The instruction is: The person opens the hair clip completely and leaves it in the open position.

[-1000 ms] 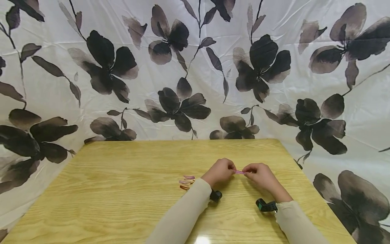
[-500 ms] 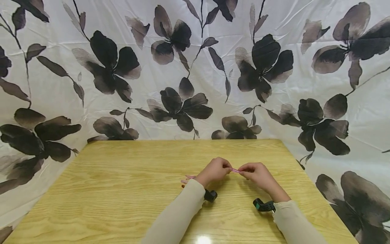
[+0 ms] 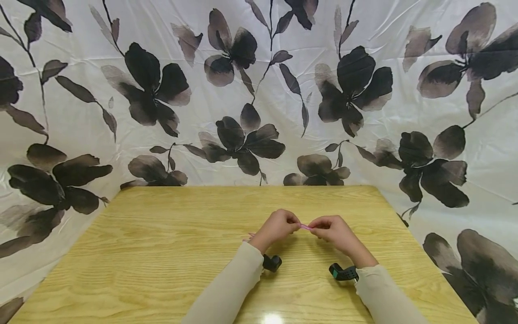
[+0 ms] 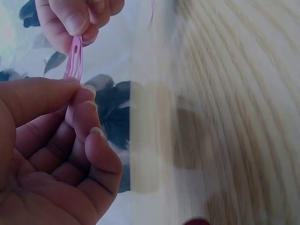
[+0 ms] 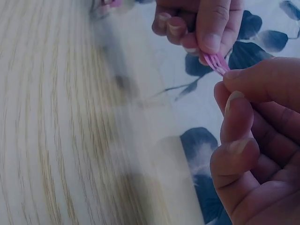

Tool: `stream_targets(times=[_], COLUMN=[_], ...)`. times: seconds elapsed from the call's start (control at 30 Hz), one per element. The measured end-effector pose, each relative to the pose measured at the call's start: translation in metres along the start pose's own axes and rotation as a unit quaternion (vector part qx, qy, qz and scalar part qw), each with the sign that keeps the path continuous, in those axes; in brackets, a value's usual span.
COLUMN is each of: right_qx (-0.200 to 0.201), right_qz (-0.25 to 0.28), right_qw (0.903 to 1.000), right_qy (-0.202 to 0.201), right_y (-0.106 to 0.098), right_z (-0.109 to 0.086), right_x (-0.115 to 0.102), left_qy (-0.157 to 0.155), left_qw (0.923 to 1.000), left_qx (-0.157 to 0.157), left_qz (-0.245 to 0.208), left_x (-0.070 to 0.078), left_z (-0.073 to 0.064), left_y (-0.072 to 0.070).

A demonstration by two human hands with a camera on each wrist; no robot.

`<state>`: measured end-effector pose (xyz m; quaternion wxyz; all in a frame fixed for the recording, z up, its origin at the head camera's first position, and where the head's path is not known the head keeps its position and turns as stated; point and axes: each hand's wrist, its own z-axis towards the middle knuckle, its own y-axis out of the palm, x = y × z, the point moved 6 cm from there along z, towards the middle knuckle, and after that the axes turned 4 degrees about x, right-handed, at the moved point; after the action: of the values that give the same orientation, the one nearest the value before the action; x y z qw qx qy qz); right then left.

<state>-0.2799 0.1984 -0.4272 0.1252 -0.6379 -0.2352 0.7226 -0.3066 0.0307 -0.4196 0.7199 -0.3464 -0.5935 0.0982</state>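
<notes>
Between my two hands a pink snap hair clip (image 3: pixel 305 227) is held up over the table. My left hand (image 3: pixel 277 228) pinches one end with thumb and index finger, the other fingers loosely curled below, as the left wrist view shows. The opposite end is pinched by my right hand (image 3: pixel 337 231). Long slots show in the clip (image 4: pixel 75 58) in the left wrist view; the fingertips cover both its ends. Seen from the right wrist, only a short middle part of the clip (image 5: pixel 216 63) is uncovered.
More hair clips (image 3: pixel 247 236) lie on the wooden table (image 3: pixel 170 252), mostly hidden behind my left wrist. Each wrist wears a black camera band, such as the right band (image 3: pixel 343 272). A flower-printed cloth (image 3: pixel 291 108) hangs behind the table's far edge.
Both hands have shifted left together in the head view, keeping the clip pinched between them. The clips on the table are now more covered by my left wrist.
</notes>
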Motion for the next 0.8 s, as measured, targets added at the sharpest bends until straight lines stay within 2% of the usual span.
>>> stream_targets(times=[0.13, 0.53, 0.8], right_qx=[-0.011, -0.058, -0.061], right_qz=[0.0, 0.031, 0.052], right_qw=[0.9999, 0.9973, 0.9963], right_qy=[-0.005, -0.034, -0.03], right_y=[0.007, 0.032, 0.045], right_z=[0.001, 0.003, 0.007], right_x=[-0.004, -0.028, -0.03], left_qy=[-0.008, -0.004, -0.001], left_qw=[0.9998, 0.9996, 0.9975], left_qx=[-0.004, -0.007, -0.006], left_qz=[-0.018, -0.027, -0.071], left_x=[-0.006, -0.021, -0.029], left_z=[-0.007, -0.026, -0.037], left_y=[-0.007, -0.025, -0.036])
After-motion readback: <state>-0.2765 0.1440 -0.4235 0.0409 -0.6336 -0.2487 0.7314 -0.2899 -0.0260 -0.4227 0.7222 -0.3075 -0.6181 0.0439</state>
